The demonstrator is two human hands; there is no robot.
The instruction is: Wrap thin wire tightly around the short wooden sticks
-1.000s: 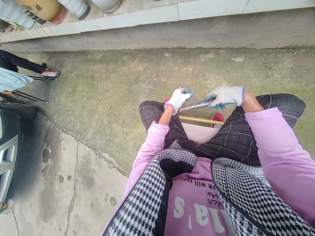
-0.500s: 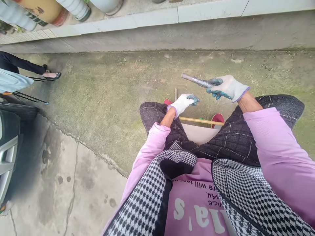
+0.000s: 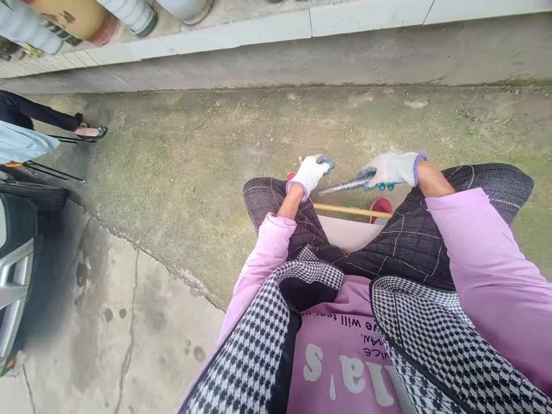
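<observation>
My right hand [image 3: 390, 171], in a white glove with blue-grey coated fingers, is closed around a short stick wound with shiny wire [image 3: 347, 185]. The stick's bare end points left and slightly down, beneath the fingers of the other hand. My left hand [image 3: 311, 172], gloved the same way, is pinched closed to the left of the stick. A faint thin strand, which looks like wire, runs from its fingertips toward the stick. Below both hands, a yellow rod [image 3: 350, 210] lies across between my knees, above a pale surface [image 3: 351, 233].
Red shoes [image 3: 381, 207] show on the mossy concrete ground [image 3: 185, 149]. A low tiled ledge [image 3: 267, 31] with several pots [image 3: 133, 14] runs along the far side. At left are another person's legs [image 3: 47, 112] and a car wheel [image 3: 15, 276].
My right hand has lowered the wire-wound stick and brought its bare end down and closer to my left hand. My left hand has shifted slightly left and up.
</observation>
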